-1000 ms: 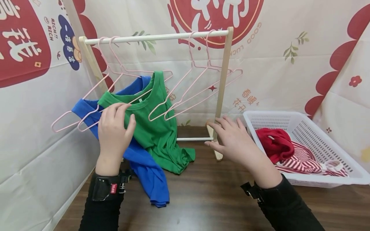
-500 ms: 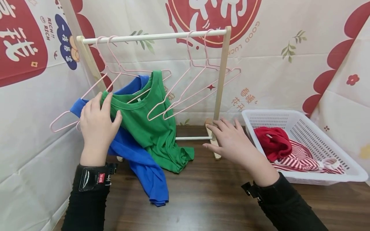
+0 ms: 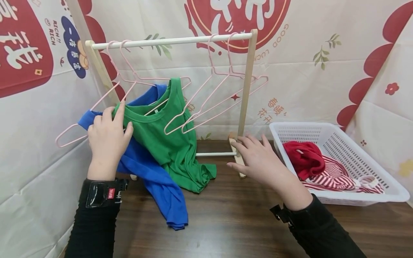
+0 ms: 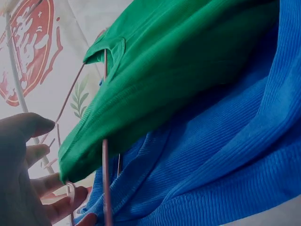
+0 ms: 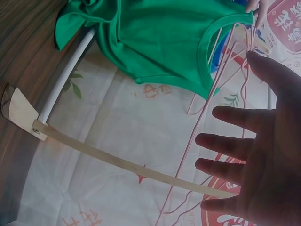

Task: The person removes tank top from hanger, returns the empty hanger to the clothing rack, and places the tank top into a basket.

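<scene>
My left hand (image 3: 108, 143) touches the near shoulder of a green sleeveless top (image 3: 164, 143), its fingers nearly straight. In the left wrist view, the thumb (image 4: 40, 125) stands apart from the cloth and the lower fingers lie against the end of a pink wire hanger. The green top hangs on that hanger, one strap over each arm. Behind it, a ribbed blue garment (image 4: 225, 165) hangs on another pink hanger (image 3: 105, 96), a long part trailing onto the table. My right hand (image 3: 258, 161) is held in the air by the rack's right post, fingers spread and holding nothing.
The small rack has a white top rail (image 3: 180, 40) and a wooden right post (image 3: 247, 89). Two bare pink hangers (image 3: 211, 71) hang at its right. A white basket (image 3: 364, 150) at the right holds a red garment (image 3: 303, 157) and a red-and-white striped one (image 3: 342, 175).
My left hand has moved left and slightly up, from in front of the green top to its near shoulder, where the strap now sits farther in along the hanger. The right hand has barely moved.
</scene>
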`<control>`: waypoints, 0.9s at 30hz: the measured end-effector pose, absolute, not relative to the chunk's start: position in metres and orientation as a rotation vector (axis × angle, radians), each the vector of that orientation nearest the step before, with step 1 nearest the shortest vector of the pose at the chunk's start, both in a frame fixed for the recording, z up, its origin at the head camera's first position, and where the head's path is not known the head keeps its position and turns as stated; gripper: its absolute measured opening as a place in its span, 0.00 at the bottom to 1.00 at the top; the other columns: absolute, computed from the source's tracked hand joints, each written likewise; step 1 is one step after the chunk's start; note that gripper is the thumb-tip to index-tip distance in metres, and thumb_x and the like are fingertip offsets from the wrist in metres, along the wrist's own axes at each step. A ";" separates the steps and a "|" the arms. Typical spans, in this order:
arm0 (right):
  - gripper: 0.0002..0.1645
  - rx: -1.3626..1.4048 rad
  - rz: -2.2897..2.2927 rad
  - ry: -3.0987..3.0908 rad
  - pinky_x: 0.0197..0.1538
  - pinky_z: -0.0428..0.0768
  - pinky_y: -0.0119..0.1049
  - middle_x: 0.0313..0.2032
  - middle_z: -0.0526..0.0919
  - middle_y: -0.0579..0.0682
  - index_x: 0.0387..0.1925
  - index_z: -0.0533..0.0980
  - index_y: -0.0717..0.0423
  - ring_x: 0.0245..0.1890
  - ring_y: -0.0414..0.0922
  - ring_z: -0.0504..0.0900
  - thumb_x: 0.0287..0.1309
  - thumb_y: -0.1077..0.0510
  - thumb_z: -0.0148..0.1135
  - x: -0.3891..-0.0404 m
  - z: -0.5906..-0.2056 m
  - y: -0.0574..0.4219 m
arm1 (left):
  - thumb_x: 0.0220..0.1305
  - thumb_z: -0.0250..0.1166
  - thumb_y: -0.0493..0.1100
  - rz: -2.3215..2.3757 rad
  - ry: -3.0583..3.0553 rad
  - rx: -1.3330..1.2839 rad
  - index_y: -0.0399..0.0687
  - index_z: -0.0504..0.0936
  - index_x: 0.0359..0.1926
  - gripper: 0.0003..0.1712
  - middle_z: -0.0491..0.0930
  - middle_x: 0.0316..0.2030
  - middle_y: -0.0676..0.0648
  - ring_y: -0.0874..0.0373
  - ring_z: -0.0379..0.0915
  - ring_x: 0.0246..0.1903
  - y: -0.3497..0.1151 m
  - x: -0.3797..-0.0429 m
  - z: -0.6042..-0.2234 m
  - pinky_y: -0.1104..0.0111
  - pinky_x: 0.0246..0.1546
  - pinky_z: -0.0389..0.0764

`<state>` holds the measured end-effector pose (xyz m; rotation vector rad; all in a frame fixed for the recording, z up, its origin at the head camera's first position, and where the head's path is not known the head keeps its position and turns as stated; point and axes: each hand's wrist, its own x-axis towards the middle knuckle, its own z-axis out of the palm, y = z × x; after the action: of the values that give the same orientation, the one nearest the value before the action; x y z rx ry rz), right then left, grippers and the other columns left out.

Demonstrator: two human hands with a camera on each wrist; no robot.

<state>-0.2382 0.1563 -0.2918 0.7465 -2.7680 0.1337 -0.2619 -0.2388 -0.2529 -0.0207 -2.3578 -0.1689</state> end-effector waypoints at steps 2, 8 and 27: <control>0.43 0.747 0.143 -2.771 0.66 0.43 0.67 0.64 0.69 0.57 0.67 0.68 0.52 0.67 0.58 0.59 0.58 0.32 0.61 -0.237 -0.292 0.155 | 0.69 0.56 0.49 -0.171 -2.379 -0.014 0.58 0.55 0.76 0.37 0.68 0.58 0.32 0.31 0.66 0.44 -0.240 -0.262 -0.253 0.40 0.33 0.72; 0.43 0.766 0.147 -2.768 0.67 0.44 0.66 0.65 0.68 0.57 0.67 0.69 0.52 0.67 0.56 0.61 0.58 0.32 0.61 -0.233 -0.293 0.152 | 0.71 0.54 0.50 -0.215 -2.426 0.018 0.57 0.53 0.76 0.36 0.69 0.52 0.29 0.33 0.69 0.42 -0.240 -0.259 -0.254 0.41 0.29 0.76; 0.41 0.791 0.149 -2.749 0.67 0.46 0.65 0.65 0.69 0.57 0.66 0.69 0.53 0.66 0.55 0.64 0.57 0.35 0.63 -0.231 -0.294 0.147 | 0.77 0.48 0.50 -0.262 -2.354 0.123 0.30 0.72 0.45 0.23 0.71 0.17 0.34 0.35 0.71 0.17 -0.238 -0.253 -0.258 0.52 0.14 0.67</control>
<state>-0.2307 0.1474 -0.2943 0.7909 -2.7494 0.1493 -0.2529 -0.2382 -0.2575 0.1232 -2.3538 -0.2618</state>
